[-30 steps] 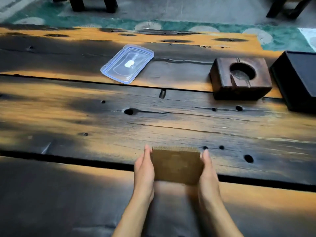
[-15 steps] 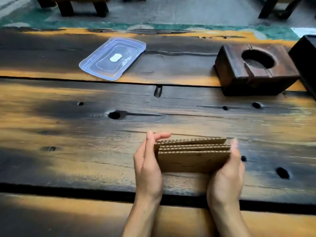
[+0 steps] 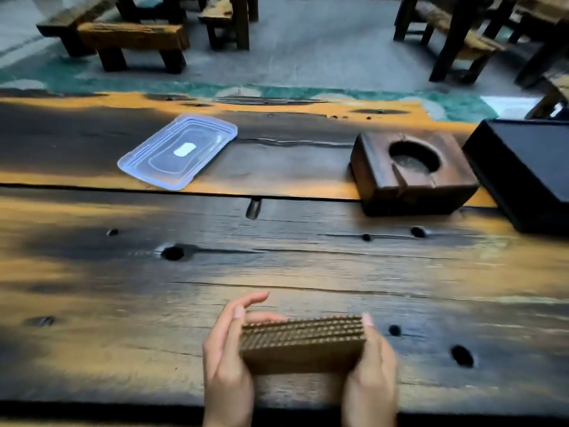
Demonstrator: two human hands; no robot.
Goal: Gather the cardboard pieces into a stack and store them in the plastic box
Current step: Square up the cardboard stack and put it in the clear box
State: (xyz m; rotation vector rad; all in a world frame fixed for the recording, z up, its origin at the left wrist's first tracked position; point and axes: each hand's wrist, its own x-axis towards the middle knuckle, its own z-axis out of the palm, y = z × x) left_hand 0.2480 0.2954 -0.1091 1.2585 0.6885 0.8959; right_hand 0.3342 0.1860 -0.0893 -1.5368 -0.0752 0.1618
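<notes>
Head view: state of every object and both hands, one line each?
cardboard stack: gathered, edges squared, held on edge between both hands
left hand: pressed on the stack's left end, fingers partly lifted
right hand: pressed on the stack's right end
plastic lid: lying flat on the table, apart from any box
wooden block: resting on the table, round recess facing up
black box: at the right edge, partly cut off
</notes>
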